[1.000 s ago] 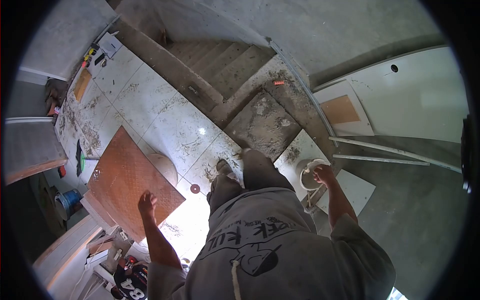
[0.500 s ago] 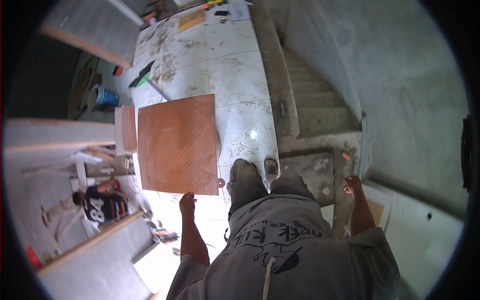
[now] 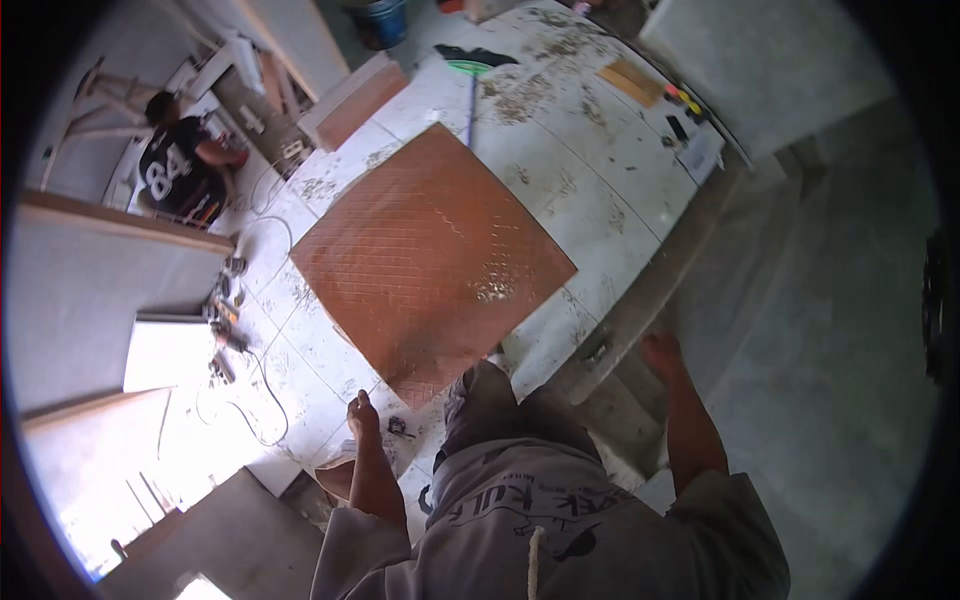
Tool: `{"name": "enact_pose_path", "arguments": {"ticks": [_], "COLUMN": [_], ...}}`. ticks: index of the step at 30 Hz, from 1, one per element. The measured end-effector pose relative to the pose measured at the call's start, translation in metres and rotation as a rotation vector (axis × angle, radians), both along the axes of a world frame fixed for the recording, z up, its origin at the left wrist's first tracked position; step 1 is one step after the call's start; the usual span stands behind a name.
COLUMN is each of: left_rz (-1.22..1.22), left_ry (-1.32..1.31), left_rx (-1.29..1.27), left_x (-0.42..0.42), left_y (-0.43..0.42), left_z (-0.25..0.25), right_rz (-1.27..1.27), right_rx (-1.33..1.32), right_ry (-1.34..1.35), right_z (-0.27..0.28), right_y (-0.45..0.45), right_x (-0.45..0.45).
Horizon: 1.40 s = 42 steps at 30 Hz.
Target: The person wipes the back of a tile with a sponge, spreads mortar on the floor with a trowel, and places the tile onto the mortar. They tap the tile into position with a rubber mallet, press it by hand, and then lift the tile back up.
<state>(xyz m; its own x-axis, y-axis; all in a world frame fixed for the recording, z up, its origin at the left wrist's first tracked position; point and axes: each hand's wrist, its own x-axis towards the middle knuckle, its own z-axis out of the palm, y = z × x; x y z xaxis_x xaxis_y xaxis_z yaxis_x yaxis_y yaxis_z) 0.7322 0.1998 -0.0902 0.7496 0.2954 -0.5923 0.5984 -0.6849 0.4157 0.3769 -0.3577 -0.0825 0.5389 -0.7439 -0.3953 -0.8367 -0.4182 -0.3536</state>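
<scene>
My left hand (image 3: 364, 418) hangs beside the near corner of a large square reddish-brown tile (image 3: 430, 260), apart from it. Its fingers are curled in, and nothing shows in them. The tile lies face down, it seems, with a grid pattern and a shiny wet-looking patch on top; what supports it is hidden beneath. Out to the right, above the steps, my right hand (image 3: 661, 354) is loosely closed, slightly blurred, with nothing visible in it.
A person (image 3: 185, 165) in a black shirt sits at the upper left. Power tools (image 3: 225, 340) and cords lie on the left floor. A broom (image 3: 472, 75), a stack of tiles (image 3: 352, 100) and a blue bucket (image 3: 378, 22) stand beyond. A stairwell edge (image 3: 650, 280) runs along the right.
My view has turned to the left, so the tile now appears rotated and nearer the middle. Both hands stay apart from it, and the right hand has swung forward.
</scene>
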Motion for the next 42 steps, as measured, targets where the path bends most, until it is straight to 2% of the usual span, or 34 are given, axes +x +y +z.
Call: {"name": "enact_pose_path", "arguments": {"ticks": [1, 2, 3, 5, 7, 9, 11, 12, 13, 15, 17, 18, 20, 22, 23, 24, 25, 27, 30, 32, 34, 36, 38, 40, 42], "left_rz": [-0.054, -0.143, -0.326, -0.043, 0.030, 0.114, 0.239, 0.260, 0.285, 0.360, 0.505, 0.560, 0.662, 0.691, 0.808, 0.764, 0.767, 0.830, 0.965, 0.935, 1.067, 1.198, 1.263, 1.325, 1.374], "left_ry": [-0.041, -0.070, -0.172, -0.119, -0.125, -0.139, -0.051, -0.090, -0.124, -0.011, -0.095, -0.084, -0.046, -0.092, -0.094, -0.205, -0.235, -0.392, -0.385, -0.326, -0.147, 0.028, 0.131, 0.187, 0.221], "left_rx": [0.049, 0.116, 0.163, 0.103, -0.015, -0.189, -0.156, -0.084, -0.007, 0.019, -0.125, -0.113, -0.096, 0.123, 0.075, 0.212, 0.275, 0.394, 0.422, 0.387, 0.201, 0.128, 0.163, 0.134, 0.121], "left_x": [-0.002, 0.001, 0.002, 0.015, 0.020, 0.025, 0.020, 0.021, 0.024, 0.028, 0.022, 0.017, 0.027, 0.017, 0.014, 0.009, 0.005, -0.017, -0.064, -0.115, -0.177, -0.237, -0.285, -0.321, -0.335], "left_y": [-0.001, -0.017, -0.021, -0.042, -0.042, -0.063, -0.068, -0.080, -0.092, -0.092, -0.090, -0.094, -0.101, -0.111, -0.121, -0.136, -0.148, -0.172, -0.201, -0.215, -0.234, -0.252, -0.268, -0.283, -0.289], "left_z": [-0.006, 0.011, 0.013, 0.023, -0.001, 0.000, -0.050, -0.045, -0.032, -0.027, -0.024, -0.016, -0.001, -0.028, -0.024, -0.008, 0.001, -0.017, -0.011, -0.017, -0.039, -0.046, -0.034, -0.021, -0.016], "right_rz": [0.218, 0.429, 0.466, 0.142, 0.209, 0.295, 0.247, 0.204, 0.093, -0.054, -0.133, -0.172, -0.094, 0.015, -0.001, -0.022, 0.040, 0.101, 0.194, 0.261, 0.261, 0.292, 0.318, 0.221, 0.208], "right_rx": [-0.111, -0.222, -0.206, 0.003, 0.051, 0.085, 0.137, 0.344, 0.435, 0.608, 0.713, 0.726, 0.803, 0.879, 0.907, 0.927, 0.920, 0.867, 0.750, 0.698, 0.627, 0.622, 0.619, 0.634, 0.579], "right_ry": [0.012, 0.014, 0.008, -0.160, -0.098, -0.027, -0.008, 0.114, 0.074, 0.019, 0.027, 0.051, 0.096, 0.177, 0.227, 0.287, 0.354, 0.409, 0.509, 0.565, 0.632, 0.649, 0.667, 0.539, 0.526], "right_z": [-0.005, -0.012, -0.006, 0.025, 0.010, -0.011, -0.032, -0.031, -0.032, -0.034, -0.030, -0.022, -0.026, -0.036, -0.041, -0.044, -0.044, -0.043, -0.038, -0.038, -0.041, -0.044, -0.051, -0.050, -0.056], "right_y": [-0.013, -0.021, -0.017, -0.010, -0.019, -0.022, -0.022, -0.020, -0.008, 0.007, 0.012, 0.012, -0.004, -0.020, -0.028, -0.035, -0.040, -0.042, -0.041, -0.041, -0.047, -0.055, -0.046, -0.043, -0.041], "right_x": [0.039, 0.078, 0.122, 0.213, 0.275, 0.326, 0.366, 0.386, 0.399, 0.408, 0.411, 0.410, 0.412, 0.422, 0.426, 0.427, 0.430, 0.439, 0.447, 0.456, 0.462, 0.470, 0.471, 0.466, 0.465]}}
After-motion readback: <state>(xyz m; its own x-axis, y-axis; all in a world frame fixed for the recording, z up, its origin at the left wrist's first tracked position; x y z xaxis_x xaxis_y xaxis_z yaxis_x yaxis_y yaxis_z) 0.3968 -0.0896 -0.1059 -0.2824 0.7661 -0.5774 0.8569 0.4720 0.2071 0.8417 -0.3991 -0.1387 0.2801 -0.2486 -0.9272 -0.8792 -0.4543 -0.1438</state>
